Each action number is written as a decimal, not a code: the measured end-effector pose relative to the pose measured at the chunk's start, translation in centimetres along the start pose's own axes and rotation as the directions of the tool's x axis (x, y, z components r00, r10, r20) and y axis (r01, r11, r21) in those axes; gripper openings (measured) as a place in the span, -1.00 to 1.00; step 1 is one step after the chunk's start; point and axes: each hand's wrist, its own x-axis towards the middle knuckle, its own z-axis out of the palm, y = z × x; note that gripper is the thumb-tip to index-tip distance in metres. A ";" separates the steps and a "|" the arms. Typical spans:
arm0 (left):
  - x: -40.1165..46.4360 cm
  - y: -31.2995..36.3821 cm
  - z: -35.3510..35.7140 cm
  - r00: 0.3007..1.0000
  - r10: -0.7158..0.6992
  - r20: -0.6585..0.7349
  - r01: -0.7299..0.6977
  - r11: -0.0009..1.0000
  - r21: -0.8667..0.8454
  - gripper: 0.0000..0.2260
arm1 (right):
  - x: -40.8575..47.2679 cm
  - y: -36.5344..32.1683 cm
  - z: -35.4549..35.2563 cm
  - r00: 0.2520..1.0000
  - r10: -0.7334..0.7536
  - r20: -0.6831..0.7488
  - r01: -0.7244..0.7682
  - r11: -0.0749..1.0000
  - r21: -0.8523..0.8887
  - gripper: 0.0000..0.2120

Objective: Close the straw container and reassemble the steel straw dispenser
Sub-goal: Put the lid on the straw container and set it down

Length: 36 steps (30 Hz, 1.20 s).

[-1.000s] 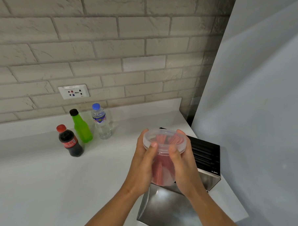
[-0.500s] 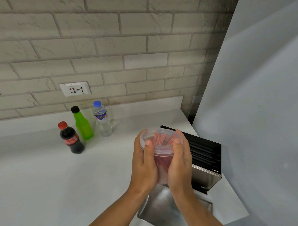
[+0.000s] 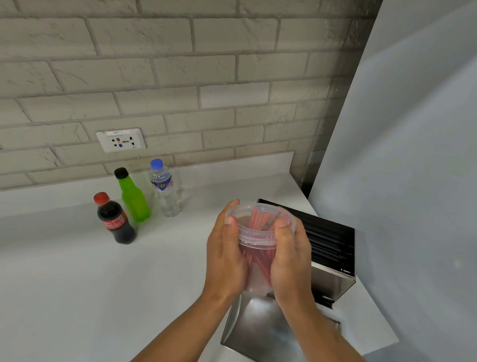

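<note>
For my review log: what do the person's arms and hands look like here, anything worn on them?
Both forearms are bare as far as the frame shows, with no sleeves in view. The left hand and right hand wear no gloves, and no rings, watch or wristbands are visible. Fingernails look short and unpainted.

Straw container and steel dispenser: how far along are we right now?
Looks done: the clear lid sits on the straw container. In hand: both the left hand and right hand hold it, thumbs on the lid rim; whether it has fully snapped shut, I can't tell. Left: the steel dispenser stands open-topped, its steel cover lying on the counter.
</note>
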 end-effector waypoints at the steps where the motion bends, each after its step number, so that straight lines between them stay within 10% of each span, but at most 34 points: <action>1: 0.0 0.1 0.0 1.000 0.004 -0.007 -0.003 1.000 0.004 -0.42 | -0.1 0.0 0.0 1.000 -0.013 -0.009 0.013 1.000 -0.001 -0.47; 11: 0.6 0.1 -1.6 1.000 0.013 0.021 -0.012 1.000 -0.014 -0.39 | 0.2 -2.0 -1.0 0.966 0.017 0.258 0.016 0.992 -0.126 -0.66; 25: 1.1 2.0 -6.4 0.909 -0.277 0.312 0.143 0.910 0.390 -0.67 | 1.5 -1.9 -3.5 0.918 0.340 0.204 -0.232 0.879 -0.417 -0.55; 36: 0.5 2.4 -6.5 0.931 -0.358 0.076 0.338 0.921 0.194 -0.73 | -1.1 0.4 -1.7 0.947 0.232 0.223 -0.142 0.923 -0.358 -0.64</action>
